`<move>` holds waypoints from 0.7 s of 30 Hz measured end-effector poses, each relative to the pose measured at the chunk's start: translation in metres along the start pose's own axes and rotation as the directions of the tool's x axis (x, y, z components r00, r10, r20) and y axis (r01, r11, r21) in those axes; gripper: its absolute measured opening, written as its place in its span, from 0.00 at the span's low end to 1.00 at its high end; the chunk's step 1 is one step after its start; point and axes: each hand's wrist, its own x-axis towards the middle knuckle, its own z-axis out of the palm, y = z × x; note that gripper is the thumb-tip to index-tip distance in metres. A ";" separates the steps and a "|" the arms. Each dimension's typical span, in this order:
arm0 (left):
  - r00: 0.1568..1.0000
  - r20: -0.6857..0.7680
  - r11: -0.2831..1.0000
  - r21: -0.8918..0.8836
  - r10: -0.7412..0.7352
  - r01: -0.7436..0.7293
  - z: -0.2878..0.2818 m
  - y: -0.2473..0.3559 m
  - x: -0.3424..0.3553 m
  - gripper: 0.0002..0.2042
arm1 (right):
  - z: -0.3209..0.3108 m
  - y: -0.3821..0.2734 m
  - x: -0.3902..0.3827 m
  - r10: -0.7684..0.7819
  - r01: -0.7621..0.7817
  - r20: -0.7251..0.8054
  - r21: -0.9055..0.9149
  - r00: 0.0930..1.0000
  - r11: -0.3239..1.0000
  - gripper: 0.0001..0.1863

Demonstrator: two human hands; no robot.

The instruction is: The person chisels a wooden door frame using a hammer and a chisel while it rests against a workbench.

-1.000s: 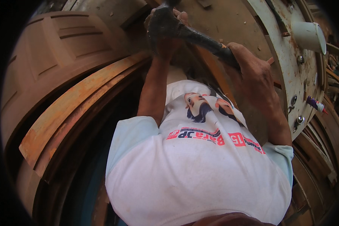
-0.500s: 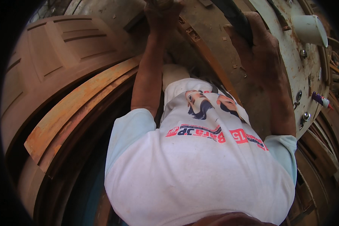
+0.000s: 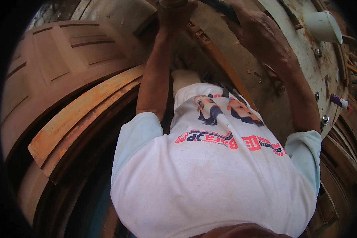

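Note:
At the top edge, my left hand is closed around a brownish round-ended piece, most of it cut off by the frame. To the right of it, my right hand grips a dark, thick handle. The handle slants up and left out of view, so its far end is hidden. Below and between my hands lies a narrow wooden bar with slots cut near its upper end.
A panelled wooden door lies at the left, with stacked boards nearer me. On the right, a stained white work surface bears a white cup, a purple-and-white bottle and round metal pieces. Wood chips litter the floor.
My right hand and the dark handle have moved up and left, the handle tilting flatter, nearer my left hand. The left hand has barely shifted and keeps its grip.

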 end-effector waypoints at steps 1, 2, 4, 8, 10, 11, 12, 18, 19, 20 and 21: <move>0.972 -0.024 0.934 -0.283 -0.233 0.217 -0.006 0.011 0.005 0.06 | 0.006 0.004 -0.002 -0.047 0.048 -0.034 0.039 0.998 0.998 0.13; 0.895 0.020 0.744 -0.547 -0.446 0.383 -0.006 0.016 0.010 0.07 | 0.009 0.009 -0.003 -0.093 0.098 -0.072 0.071 0.993 0.993 0.13; 0.937 -0.227 0.843 -0.526 -0.267 0.112 0.009 -0.019 -0.013 0.06 | 0.009 0.010 -0.012 -0.037 0.052 -0.085 0.184 0.996 0.982 0.15; 0.826 0.018 0.243 -0.952 -0.564 0.187 -0.031 0.020 -0.014 0.06 | 0.013 0.031 -0.023 0.106 -0.063 -0.132 0.294 0.986 0.954 0.17; 0.793 0.026 0.243 -0.945 -0.609 0.218 -0.038 0.028 -0.012 0.06 | 0.017 0.036 -0.026 0.122 -0.071 -0.149 0.313 0.981 0.947 0.18; 0.761 0.024 0.251 -0.937 -0.649 0.244 -0.035 0.034 -0.009 0.06 | 0.018 0.038 -0.026 0.117 -0.064 -0.155 0.312 0.981 0.948 0.18; 0.727 0.022 0.256 -0.928 -0.687 0.270 -0.034 0.037 -0.006 0.06 | 0.019 0.040 -0.025 0.113 -0.059 -0.161 0.311 0.980 0.949 0.18; 0.746 0.014 0.374 -0.859 -0.666 0.351 -0.031 0.039 0.001 0.07 | 0.020 0.036 -0.028 0.155 -0.136 -0.033 0.325 0.987 0.936 0.19; 0.754 0.024 0.374 -0.857 -0.657 0.354 -0.030 0.041 0.003 0.07 | 0.019 0.035 -0.029 0.155 -0.137 -0.034 0.313 0.987 0.940 0.19; 0.762 0.034 0.376 -0.855 -0.647 0.357 -0.030 0.043 0.006 0.07 | 0.018 0.034 -0.029 0.153 -0.136 -0.035 0.302 0.988 0.944 0.19; 0.770 0.043 0.378 -0.853 -0.636 0.360 -0.030 0.045 0.008 0.07 | 0.018 0.033 -0.029 0.152 -0.135 -0.036 0.291 0.988 0.947 0.19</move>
